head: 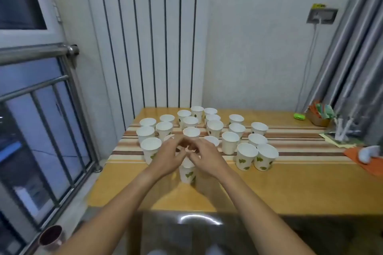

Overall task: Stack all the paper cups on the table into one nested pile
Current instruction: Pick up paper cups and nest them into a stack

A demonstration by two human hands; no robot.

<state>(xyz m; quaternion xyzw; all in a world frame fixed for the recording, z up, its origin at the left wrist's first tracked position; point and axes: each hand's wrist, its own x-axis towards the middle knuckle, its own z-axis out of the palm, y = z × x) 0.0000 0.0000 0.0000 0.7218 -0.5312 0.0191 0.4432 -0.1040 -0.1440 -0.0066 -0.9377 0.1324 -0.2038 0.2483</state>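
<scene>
Twenty-two paper cups (246,156) are showing on the counter (269,190): twenty-one are standing singly across its far half, and one more (187,173) is sitting nearer its front edge, though blur may be hiding others. Two hands, the left hand (167,157) and the right hand (207,157), are hovering above the counter. One green object (299,116), one basket (317,119) and one orange cloth (364,161) are lying at the counter's right end.

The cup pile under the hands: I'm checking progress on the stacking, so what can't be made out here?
Head view only:
- Top of the cup pile: hidden by the left hand and right hand; number nested unknown.
- Fingers: motion-blurred, grip unclear.
- Two cups behind the hands: mostly hidden.
</scene>
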